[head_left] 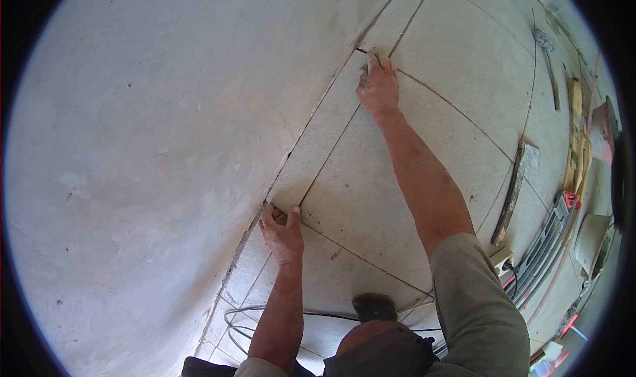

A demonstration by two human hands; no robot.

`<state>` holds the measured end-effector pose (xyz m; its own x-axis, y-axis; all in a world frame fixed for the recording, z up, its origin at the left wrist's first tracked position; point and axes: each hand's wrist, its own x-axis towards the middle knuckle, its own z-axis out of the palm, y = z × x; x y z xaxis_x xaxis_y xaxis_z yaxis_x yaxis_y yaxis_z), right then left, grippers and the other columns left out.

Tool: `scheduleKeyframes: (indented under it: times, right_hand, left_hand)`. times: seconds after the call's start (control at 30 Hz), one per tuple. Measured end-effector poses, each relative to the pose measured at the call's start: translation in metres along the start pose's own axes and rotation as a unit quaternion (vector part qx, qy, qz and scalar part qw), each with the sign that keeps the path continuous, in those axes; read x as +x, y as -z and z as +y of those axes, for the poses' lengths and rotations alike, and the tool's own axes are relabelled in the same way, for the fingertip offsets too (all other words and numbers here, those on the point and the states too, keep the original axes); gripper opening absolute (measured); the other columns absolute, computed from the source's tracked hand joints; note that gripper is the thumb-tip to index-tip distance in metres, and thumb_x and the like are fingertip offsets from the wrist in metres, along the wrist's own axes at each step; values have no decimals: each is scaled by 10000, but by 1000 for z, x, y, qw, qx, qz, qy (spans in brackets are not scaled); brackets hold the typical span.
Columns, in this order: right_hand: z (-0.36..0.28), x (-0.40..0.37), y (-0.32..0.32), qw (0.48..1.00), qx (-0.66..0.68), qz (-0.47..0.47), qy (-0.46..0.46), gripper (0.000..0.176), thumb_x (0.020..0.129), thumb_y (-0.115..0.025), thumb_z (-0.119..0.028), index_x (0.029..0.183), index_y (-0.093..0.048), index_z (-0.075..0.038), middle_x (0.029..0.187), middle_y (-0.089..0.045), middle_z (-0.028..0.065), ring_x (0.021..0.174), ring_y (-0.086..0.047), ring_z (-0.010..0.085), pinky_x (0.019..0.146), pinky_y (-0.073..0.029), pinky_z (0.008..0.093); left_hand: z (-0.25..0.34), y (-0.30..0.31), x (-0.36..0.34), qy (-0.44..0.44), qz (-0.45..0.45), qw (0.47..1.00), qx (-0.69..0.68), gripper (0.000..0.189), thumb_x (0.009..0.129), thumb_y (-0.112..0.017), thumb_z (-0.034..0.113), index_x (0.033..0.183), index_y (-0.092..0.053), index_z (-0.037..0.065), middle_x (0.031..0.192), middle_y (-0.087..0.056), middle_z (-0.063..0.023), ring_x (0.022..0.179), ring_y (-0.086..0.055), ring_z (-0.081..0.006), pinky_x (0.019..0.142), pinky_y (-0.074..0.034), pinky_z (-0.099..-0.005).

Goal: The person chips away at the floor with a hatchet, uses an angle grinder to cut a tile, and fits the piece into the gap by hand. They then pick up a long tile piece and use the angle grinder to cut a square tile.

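Note:
A narrow, light-grey floor tile strip [320, 135] lies lengthwise along the foot of the wall, beside a larger tile [371, 178]. My left hand [283, 234] is at the strip's near end, its thumb and fingers curled down around the short edge. At the far end, my right hand [379, 89] holds the strip the same way, fingertips at the joint. Thin dark gaps show along the wall side and between strip and tile. The undersides of my fingers are hidden.
The pale wall [165, 112] rises at left. On the floor at right are a hammer-like tool [509, 198], a long-handled tool [551, 72], wooden strips [575, 125], a tile cutter [546, 244] and a power socket [503, 261]. A loose cable [232, 321] runs near my knees.

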<state>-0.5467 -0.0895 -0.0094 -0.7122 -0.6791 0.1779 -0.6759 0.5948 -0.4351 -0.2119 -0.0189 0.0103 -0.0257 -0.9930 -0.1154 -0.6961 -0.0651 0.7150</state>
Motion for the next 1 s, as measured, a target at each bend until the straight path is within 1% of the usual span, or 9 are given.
scheduleKeyframes:
  times: [0.03,0.23,0.3,0.4,0.53,0.63,0.73,0.8,1.0]
  right_hand:
    - [0,0,0,1000,0,1,-2,497,841,-601,-163,1289,-483,15,1244,-498,181,1209,-444,309,1058,-335,381]
    - [1,1,0,1000,4,-2,2,508,834,-612,-146,1293,-475,24,1287,-480,188,1235,-431,302,1076,-324,375]
    - [1,5,3,998,2,-70,9,516,836,-610,-148,1300,-469,30,1305,-474,189,1253,-422,297,1094,-307,370]
    - [1,10,4,996,-7,-92,19,513,863,-598,-173,1314,-458,26,1350,-442,197,1305,-377,302,1117,-282,366]
    - [5,-18,-6,1000,17,-11,2,550,892,-580,-218,1357,-415,25,1434,-365,196,1365,-306,310,1155,-216,400]
    - [7,-56,4,997,-52,26,-51,602,936,-531,-276,1419,-336,25,1508,-264,189,1425,-200,311,1181,-128,448]
    - [-7,-89,5,997,-69,-19,-24,634,969,-464,-320,1461,-262,25,1538,-210,183,1446,-147,309,1186,-65,474]
    - [-21,-99,10,993,-52,-108,-2,636,994,-392,-354,1476,-225,27,1558,-158,181,1459,-90,311,1187,-41,479]
    - [-35,-101,16,986,-78,-147,-18,650,1009,-333,-368,1489,-156,33,1580,-80,164,1470,-33,286,1187,0,474]
  left_hand:
    - [-1,0,-1,-78,11,993,89,443,752,-775,208,1047,-523,-6,955,-540,-131,895,-528,-286,798,-440,-417]
    - [-7,5,3,-147,17,975,168,536,738,-804,217,1123,-493,11,947,-528,-135,915,-506,-300,820,-427,-410]
    - [-3,4,2,-130,7,977,169,536,743,-800,219,1126,-489,11,948,-528,-137,919,-505,-306,822,-425,-416]
    - [2,2,-3,-116,12,979,166,528,757,-787,226,1131,-483,10,955,-527,-144,929,-501,-320,824,-420,-431]
    - [1,2,-3,-100,10,979,178,559,790,-749,273,1207,-466,32,1052,-511,-171,1012,-504,-361,866,-424,-465]
    - [3,2,-5,-104,6,979,176,565,802,-736,295,1220,-462,32,1088,-508,-191,1032,-504,-390,882,-416,-487]
    - [-3,-1,-5,-147,40,969,192,504,809,-731,271,1168,-478,24,1033,-520,-157,995,-507,-340,854,-420,-450]
    - [-4,0,-6,-140,38,971,191,505,809,-731,280,1169,-482,28,1037,-519,-155,989,-512,-340,848,-425,-450]
    - [-2,1,-5,-130,37,971,196,515,806,-733,312,1167,-491,38,1028,-520,-145,961,-528,-336,829,-441,-444]
